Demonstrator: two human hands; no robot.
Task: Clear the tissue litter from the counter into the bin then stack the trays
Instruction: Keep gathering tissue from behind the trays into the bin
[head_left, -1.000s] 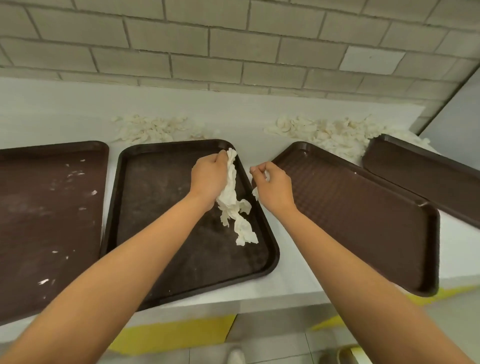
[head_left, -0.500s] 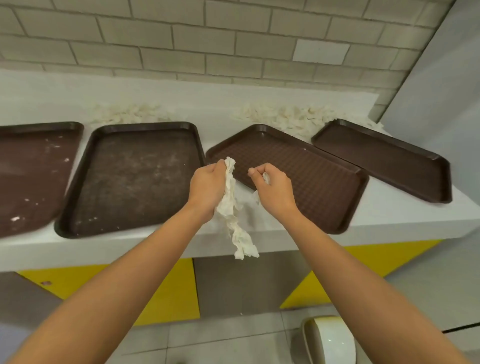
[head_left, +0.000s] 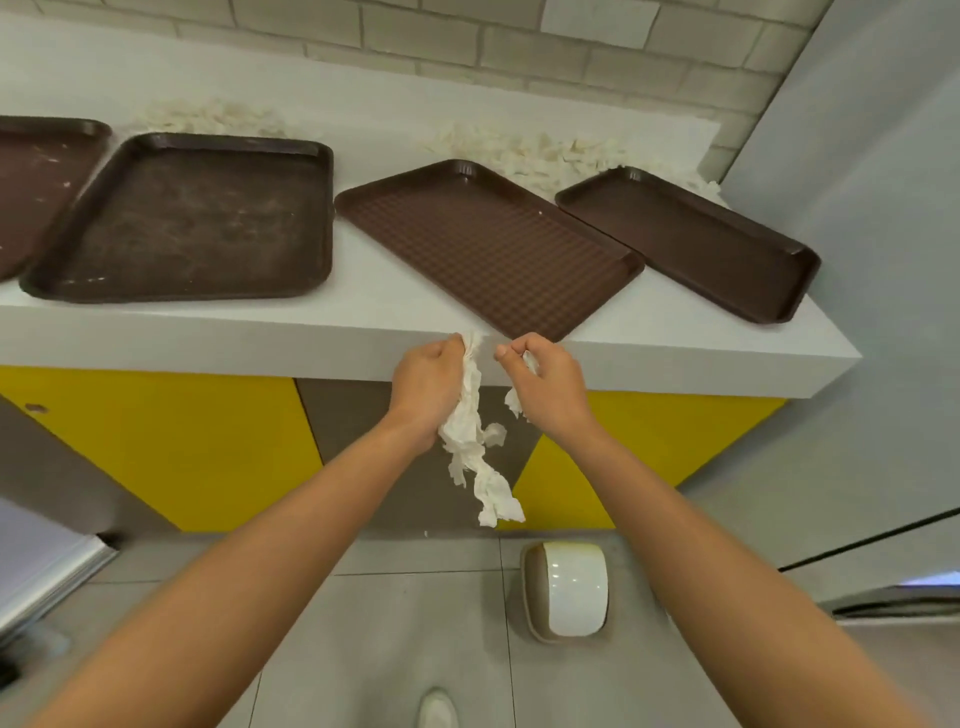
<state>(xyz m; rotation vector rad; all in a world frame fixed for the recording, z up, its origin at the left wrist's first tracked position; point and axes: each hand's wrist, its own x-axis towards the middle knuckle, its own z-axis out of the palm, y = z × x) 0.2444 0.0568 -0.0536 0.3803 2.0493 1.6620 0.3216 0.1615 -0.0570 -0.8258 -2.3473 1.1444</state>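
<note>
My left hand (head_left: 427, 387) is shut on a long strip of crumpled white tissue (head_left: 475, 447) that dangles below the counter's front edge. My right hand (head_left: 545, 382) pinches a small tissue scrap (head_left: 514, 401). Both hands are in front of the white counter (head_left: 395, 317), above the floor. A white-lidded bin (head_left: 566, 590) stands on the floor below and slightly right of them, lid closed. Several brown trays lie on the counter: a dusty one (head_left: 187, 218), a gridded one (head_left: 493, 244), one at the right (head_left: 691, 244) and one at the left edge (head_left: 36, 176). Tissue heaps (head_left: 540, 153) (head_left: 208, 117) lie behind the trays.
Yellow and grey cabinet fronts (head_left: 156, 441) run under the counter. A grey wall panel (head_left: 857, 260) closes the right side. A metal-edged object (head_left: 47, 566) juts in at lower left. A shoe tip (head_left: 436, 709) shows on the tiled floor.
Both hands, holding the tissue, have come back off the tray and counter to below the counter's front edge. The view has tilted down, bringing the whole bin into sight.
</note>
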